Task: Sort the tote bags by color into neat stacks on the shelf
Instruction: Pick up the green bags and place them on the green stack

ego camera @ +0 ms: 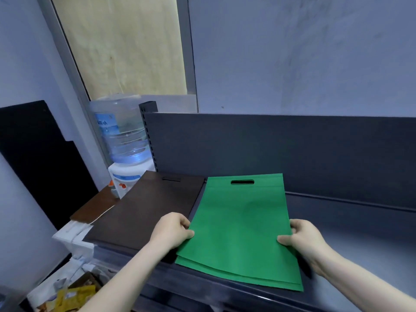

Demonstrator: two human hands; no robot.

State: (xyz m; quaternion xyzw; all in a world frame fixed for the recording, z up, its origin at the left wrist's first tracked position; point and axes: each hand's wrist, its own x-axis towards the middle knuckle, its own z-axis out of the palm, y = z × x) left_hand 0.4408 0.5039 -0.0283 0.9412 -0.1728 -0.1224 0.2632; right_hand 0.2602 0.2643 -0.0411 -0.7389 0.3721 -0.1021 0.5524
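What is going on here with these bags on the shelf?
A person is sorting flat tote bags by colour on a dark grey shelf. The left hand and the right hand grip the side edges of the green tote bags, at least two layers whose near edges are slightly out of line and overhang the shelf front. To their left lie the brown tote bags, flat, untouched.

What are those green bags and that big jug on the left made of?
The green tote bags look like thin non-woven fabric: matte, flat, with a cut-out handle slot. The water jug looks like clear bluish plastic: see-through, glossy, ribbed.
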